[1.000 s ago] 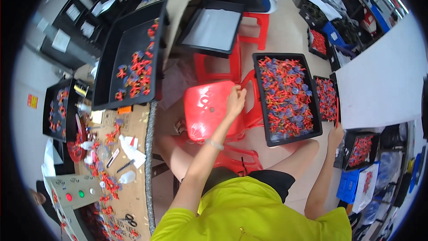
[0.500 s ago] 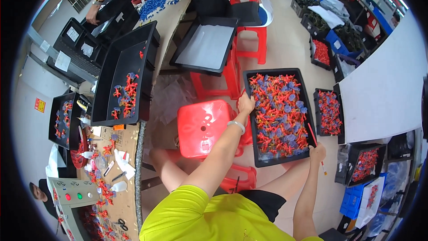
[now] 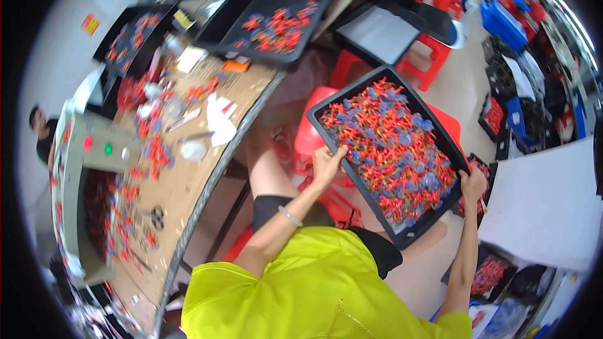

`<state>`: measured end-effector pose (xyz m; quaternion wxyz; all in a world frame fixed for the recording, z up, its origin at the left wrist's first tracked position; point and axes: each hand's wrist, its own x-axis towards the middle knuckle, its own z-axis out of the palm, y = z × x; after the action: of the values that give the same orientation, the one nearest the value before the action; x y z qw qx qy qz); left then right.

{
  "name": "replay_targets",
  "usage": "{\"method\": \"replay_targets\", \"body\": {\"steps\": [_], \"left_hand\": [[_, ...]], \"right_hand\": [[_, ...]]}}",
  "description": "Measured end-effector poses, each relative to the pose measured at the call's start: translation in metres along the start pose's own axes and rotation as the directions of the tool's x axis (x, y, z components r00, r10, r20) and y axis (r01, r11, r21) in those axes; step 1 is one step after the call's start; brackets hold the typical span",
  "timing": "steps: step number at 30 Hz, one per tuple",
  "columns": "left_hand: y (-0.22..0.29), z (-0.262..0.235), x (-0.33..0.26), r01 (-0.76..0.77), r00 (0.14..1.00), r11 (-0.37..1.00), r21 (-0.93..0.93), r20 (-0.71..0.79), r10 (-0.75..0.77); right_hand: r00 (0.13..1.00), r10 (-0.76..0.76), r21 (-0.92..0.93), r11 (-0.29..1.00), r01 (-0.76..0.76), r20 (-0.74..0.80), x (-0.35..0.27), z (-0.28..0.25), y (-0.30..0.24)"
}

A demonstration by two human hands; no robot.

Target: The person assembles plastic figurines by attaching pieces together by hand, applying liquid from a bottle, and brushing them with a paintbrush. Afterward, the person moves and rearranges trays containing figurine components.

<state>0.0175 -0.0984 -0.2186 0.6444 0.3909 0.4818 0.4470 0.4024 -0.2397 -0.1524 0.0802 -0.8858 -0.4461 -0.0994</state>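
Observation:
Both my hands carry a black tray (image 3: 434, 218) heaped with small red and blue-violet plastic figures (image 3: 392, 150). My left hand (image 3: 328, 164) is closed on its left rim, with the thumb over the edge. On the opposite side, my right hand (image 3: 473, 183) grips the right rim near the near corner. The tray is held at an angle above my lap, partly covering a red plastic stool (image 3: 308, 141). A thin stick shows faintly beside my right hand, too blurred to make out.
At left, a workbench (image 3: 207, 176) holds loose figures, scissors (image 3: 154, 218), a white bottle (image 3: 193, 150) and a grey machine (image 3: 94, 122). A larger black bin (image 3: 213, 41) sits at its far end. Beyond my tray is a paper-lined tray (image 3: 380, 34). A white panel (image 3: 540, 201) stands right.
My view has turned left toward the workbench. The tray has swung round and now overlaps the red stool; my left hand has shifted along its rim. The red stick by my right hand shows less clearly.

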Motion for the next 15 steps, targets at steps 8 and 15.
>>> {"method": "replay_targets", "body": {"steps": [8, 15], "left_hand": [[-0.040, -0.040, -0.086, 0.007, 0.993, 0.943, -0.333, -0.111, -0.047], [-0.008, -0.008, -0.094, 0.078, 0.973, 0.966, -0.246, -0.191, -0.127]], "right_hand": [[0.929, -0.363, -0.046, 0.929, 0.367, 0.067, 0.084, 0.041, -0.073], [0.960, -0.281, -0.222, 0.937, 0.271, -0.015, 0.149, 0.021, -0.060]]}}
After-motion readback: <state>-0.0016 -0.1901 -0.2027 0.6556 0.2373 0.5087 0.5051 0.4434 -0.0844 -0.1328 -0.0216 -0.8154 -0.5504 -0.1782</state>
